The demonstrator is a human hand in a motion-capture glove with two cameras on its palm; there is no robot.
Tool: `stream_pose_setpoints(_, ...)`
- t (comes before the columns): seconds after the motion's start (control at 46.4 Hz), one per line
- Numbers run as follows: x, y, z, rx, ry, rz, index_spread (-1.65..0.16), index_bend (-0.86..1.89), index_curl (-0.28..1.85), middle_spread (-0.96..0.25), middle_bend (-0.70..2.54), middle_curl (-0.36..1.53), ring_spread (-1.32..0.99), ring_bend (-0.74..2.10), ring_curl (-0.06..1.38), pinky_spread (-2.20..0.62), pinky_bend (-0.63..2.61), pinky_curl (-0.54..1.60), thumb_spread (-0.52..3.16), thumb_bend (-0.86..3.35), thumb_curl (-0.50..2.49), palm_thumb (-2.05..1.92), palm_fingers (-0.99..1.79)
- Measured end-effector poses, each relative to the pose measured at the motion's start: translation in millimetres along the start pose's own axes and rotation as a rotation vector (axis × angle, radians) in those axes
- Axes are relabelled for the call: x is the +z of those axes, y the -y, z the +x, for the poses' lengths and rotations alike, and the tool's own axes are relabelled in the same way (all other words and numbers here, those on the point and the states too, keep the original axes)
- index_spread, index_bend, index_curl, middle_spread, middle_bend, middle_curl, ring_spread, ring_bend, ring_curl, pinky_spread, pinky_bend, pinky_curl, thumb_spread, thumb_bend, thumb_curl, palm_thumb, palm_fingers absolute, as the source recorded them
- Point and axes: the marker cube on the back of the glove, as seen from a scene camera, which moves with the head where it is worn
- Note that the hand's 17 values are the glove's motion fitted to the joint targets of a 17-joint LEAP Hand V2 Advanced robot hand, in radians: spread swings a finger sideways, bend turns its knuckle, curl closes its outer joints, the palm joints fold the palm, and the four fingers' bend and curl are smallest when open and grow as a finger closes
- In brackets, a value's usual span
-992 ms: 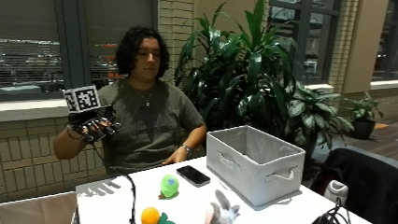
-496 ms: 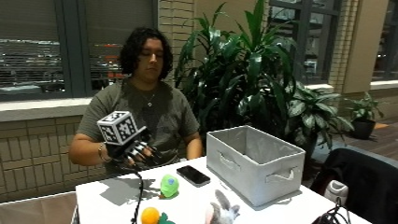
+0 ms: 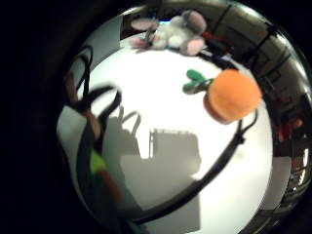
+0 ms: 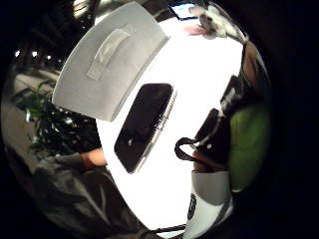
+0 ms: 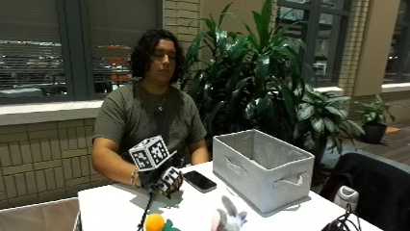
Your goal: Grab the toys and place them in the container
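My gloved right hand [image 5: 165, 180] is down on the white table [image 5: 115, 209], over the spot where the green toy lay. That toy is hidden under the hand in the outside view. The thumb side palm view shows the green toy [image 4: 249, 144] tight against the palm with gloved fingers [image 4: 219, 124] curled round it. A sliver of the green toy [image 3: 97, 163] shows between fingers in the other palm view. An orange toy [image 5: 154, 222] with a green leaf and a grey bunny plush [image 5: 227, 219] lie at the front edge. The grey fabric bin [image 5: 262, 168] stands open at the right.
A black phone [image 5: 200, 180] lies flat between my hand and the bin, also seen as the phone [image 4: 144, 124] beside the bin wall [image 4: 107, 59]. A cable runs from the hand past the orange toy [image 3: 231, 95]. Large plants stand behind the bin.
My right hand has come down from shoulder height at the left to the table and closed over the green toy, which no longer shows in the outside view.
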Motion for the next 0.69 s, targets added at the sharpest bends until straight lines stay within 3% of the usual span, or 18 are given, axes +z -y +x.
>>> stream_pose_setpoints(0.108,-58.1,11.0,-36.6,-0.052,0.065,0.138,-0.39,0.35,0.38,-0.32,0.67,0.41,-0.42,1.01,0.38,-0.38,0.82,0.38,1.25,0.23,0.43,0.58,1.41)
stream_pose_setpoints(0.216,-137.7,43.6,-118.1,-0.192,0.256,0.321,-0.4,0.51,0.46,-0.33,0.83,0.49,-0.41,1.12,0.44,-0.4,0.87,0.42,1.19,0.23,0.49,0.59,1.36)
stream_pose_setpoints(0.323,-180.9,103.5,-184.3,-0.329,0.378,0.339,-0.4,0.63,0.54,-0.33,0.94,0.56,-0.4,1.2,0.48,-0.41,0.91,0.45,1.12,0.21,0.55,0.58,1.28)
stream_pose_setpoints(0.453,-166.1,156.6,-250.2,-0.346,0.345,0.273,-0.38,0.73,0.63,-0.32,1.03,0.62,-0.38,1.26,0.52,-0.42,0.96,0.48,1.06,0.19,0.61,0.56,1.21)
stream_pose_setpoints(0.604,-121.9,188.9,-264.3,-0.379,0.204,0.127,-0.36,0.77,0.7,-0.3,1.05,0.66,-0.35,1.3,0.54,-0.42,0.98,0.49,1.01,0.16,0.67,0.51,1.12)
stream_pose_setpoints(0.69,-102.0,184.5,-255.0,-0.363,0.158,-0.016,-0.36,0.52,0.69,-0.31,0.95,0.64,-0.34,1.3,0.54,-0.42,1.04,0.5,1.05,0.09,0.66,0.4,0.82)
